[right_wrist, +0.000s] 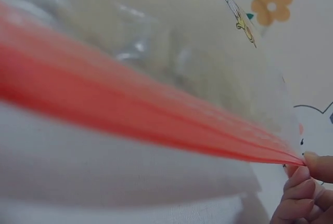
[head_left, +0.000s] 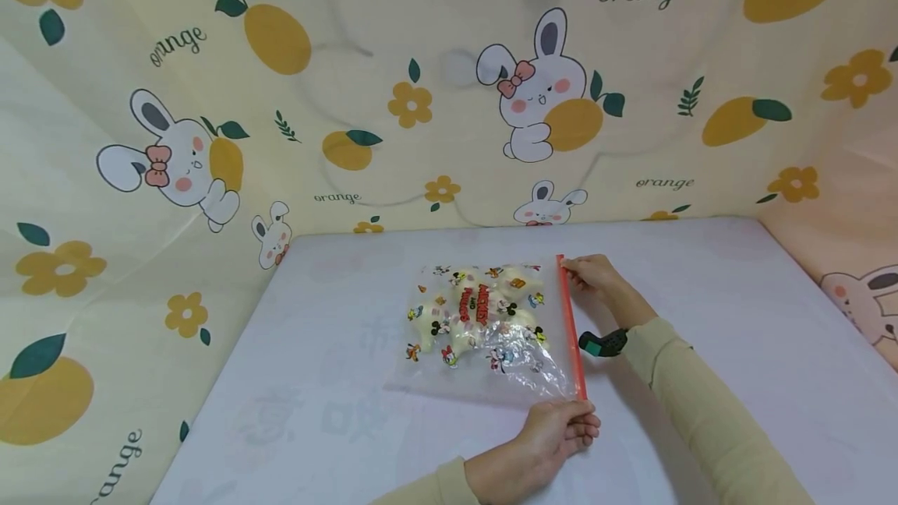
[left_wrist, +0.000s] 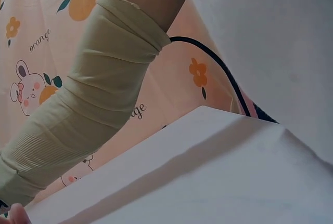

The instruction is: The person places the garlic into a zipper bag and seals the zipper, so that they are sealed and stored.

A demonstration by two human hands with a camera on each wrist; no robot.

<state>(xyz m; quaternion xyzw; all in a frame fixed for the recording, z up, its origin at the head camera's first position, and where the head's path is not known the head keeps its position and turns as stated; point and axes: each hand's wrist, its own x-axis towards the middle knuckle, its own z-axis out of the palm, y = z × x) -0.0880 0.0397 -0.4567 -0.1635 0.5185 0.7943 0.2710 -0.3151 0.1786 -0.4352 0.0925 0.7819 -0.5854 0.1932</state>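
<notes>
A clear zip bag (head_left: 421, 372) printed with small cartoon figures lies on the white table, its red zip edge (head_left: 571, 326) on the right. Pale, rounded items show through the plastic. My right hand (head_left: 596, 275) pinches the far end of the red edge between thumb and fingers. At the near end, my left hand (head_left: 536, 443) holds the other corner with its thumb on top. The right wrist view has the red strip (right_wrist: 130, 99) stretched taut toward the right hand's fingertips (right_wrist: 299, 177). In the left wrist view the bag is out of sight.
A black device with a green patch (head_left: 602, 344) sits at the right wrist. Cloth printed with rabbits and oranges (head_left: 435, 45) rises behind the white table (head_left: 316, 318) and along its sides. A black cable (left_wrist: 218, 63) hangs from the right sleeve (left_wrist: 104, 78).
</notes>
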